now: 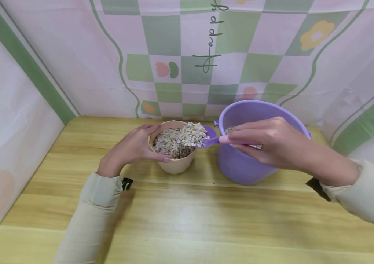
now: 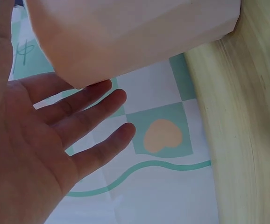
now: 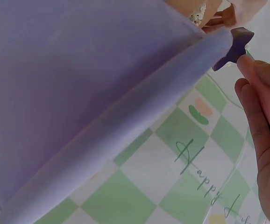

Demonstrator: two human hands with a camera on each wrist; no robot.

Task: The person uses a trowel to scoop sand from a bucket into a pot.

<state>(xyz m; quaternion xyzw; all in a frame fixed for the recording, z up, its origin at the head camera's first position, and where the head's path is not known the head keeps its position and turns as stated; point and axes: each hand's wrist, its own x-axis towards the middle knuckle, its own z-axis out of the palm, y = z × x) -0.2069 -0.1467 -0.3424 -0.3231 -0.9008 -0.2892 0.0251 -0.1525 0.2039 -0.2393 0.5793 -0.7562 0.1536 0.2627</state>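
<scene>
My left hand (image 1: pixel 132 146) holds the side of a peach flowerpot (image 1: pixel 176 167), thumb along the near rim and fingers at the back. In the left wrist view, the fingers (image 2: pixel 95 114) spread beside the pot's wall. Small mixed-colour gravel (image 1: pixel 168 143) lies inside. Above the purple bucket's near-left rim, my right hand (image 1: pixel 269 143) grips the pink handle (image 1: pixel 224 139) of a small purple shovel (image 1: pixel 211 136). Its blade carries a heap of pale gravel (image 1: pixel 193 134) and overlaps the pot's right rim in the head view. The right wrist view shows fingers wrapped round the handle (image 3: pixel 266 100).
A purple bucket (image 1: pixel 244 168) stands right of the pot, with gravel partly visible inside behind the right hand. Both containers stand on a wood-grain table (image 1: pixel 173 220). Close behind them hangs a checked cloth (image 1: pixel 197 69), and more cloth borders the table at both sides.
</scene>
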